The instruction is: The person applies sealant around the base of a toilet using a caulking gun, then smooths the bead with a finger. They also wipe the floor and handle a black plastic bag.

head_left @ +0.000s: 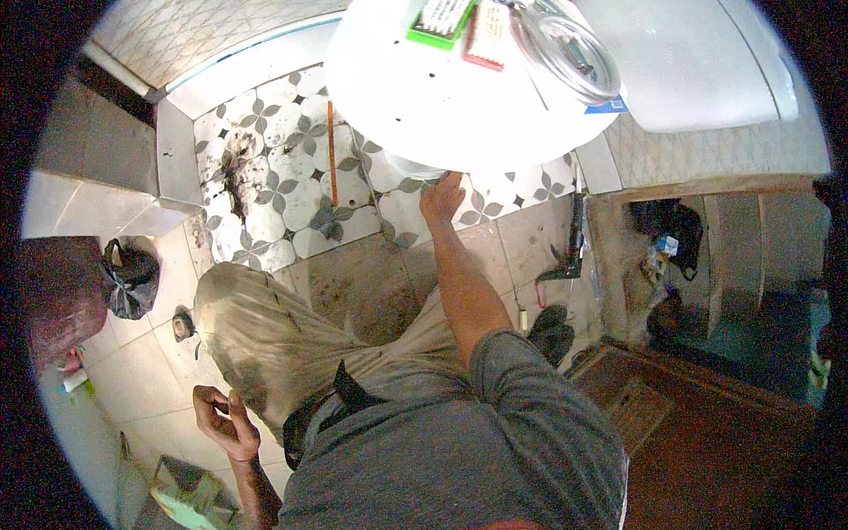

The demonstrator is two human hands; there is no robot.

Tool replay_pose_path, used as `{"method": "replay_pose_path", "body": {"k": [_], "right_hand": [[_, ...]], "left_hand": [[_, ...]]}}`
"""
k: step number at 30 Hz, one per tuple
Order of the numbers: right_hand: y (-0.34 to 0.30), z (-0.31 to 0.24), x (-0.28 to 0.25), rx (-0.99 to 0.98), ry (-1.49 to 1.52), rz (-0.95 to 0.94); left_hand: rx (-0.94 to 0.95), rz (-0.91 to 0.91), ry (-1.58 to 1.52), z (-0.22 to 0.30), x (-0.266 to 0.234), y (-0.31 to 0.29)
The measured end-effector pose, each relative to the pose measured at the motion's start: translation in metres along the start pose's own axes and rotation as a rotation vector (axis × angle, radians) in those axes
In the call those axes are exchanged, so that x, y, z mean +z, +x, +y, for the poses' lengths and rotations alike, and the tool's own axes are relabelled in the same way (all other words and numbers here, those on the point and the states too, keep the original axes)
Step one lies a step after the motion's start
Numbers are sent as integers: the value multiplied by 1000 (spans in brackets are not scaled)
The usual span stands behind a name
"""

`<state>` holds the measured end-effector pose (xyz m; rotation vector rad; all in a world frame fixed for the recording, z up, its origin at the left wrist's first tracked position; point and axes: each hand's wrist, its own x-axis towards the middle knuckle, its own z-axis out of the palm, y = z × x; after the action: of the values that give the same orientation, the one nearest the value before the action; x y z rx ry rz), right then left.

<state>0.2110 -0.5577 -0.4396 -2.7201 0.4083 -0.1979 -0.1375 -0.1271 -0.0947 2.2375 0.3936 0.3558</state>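
Note:
My right hand [442, 200] reaches forward to the near edge of a white round tabletop [389, 97]. Its fingers are bent in at the rim, beside a clear curved edge [413, 168] below the top; whatever they grip is hidden. Low at the left, my left hand [226, 426] is held beside my knee with its fingers curled in and nothing visible in them. On the tabletop lie a green case [440, 23] and a red case [484, 37] with rows of small pieces, and a coil of clear hose [574, 60].
An orange strip [332, 155] lies on patterned tiles [305, 190] with a dark smear. A black bag [132, 281] and a small round object [183, 324] sit left of my leg. To the right, a long black tool [574, 238] stands near a wooden frame [609, 265].

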Motion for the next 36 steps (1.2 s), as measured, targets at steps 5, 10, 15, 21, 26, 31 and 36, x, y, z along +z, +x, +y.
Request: {"method": "replay_pose_path", "body": {"k": [5, 10, 15, 21, 26, 31, 36], "right_hand": [[-9, -12, 23, -106, -137, 126], [-20, -27, 34, -46, -58, 83], [-23, -40, 45, -118, -109, 185], [-29, -90, 51, 93, -152, 142], [-30, -136, 42, 307, -85, 15], [-27, -165, 41, 418, -5, 58], [-22, -185, 31, 518, 78, 10]], "left_hand": [[11, 59, -33, -30, -13, -4], [-35, 126, -83, -52, -21, -8], [-38, 143, -112, -63, -24, -7], [-35, 139, -111, -68, -27, -4], [-37, 129, -143, -76, -25, 9], [-20, 108, -144, -87, -23, 19], [-70, 94, -171, -99, -21, 25]]}}
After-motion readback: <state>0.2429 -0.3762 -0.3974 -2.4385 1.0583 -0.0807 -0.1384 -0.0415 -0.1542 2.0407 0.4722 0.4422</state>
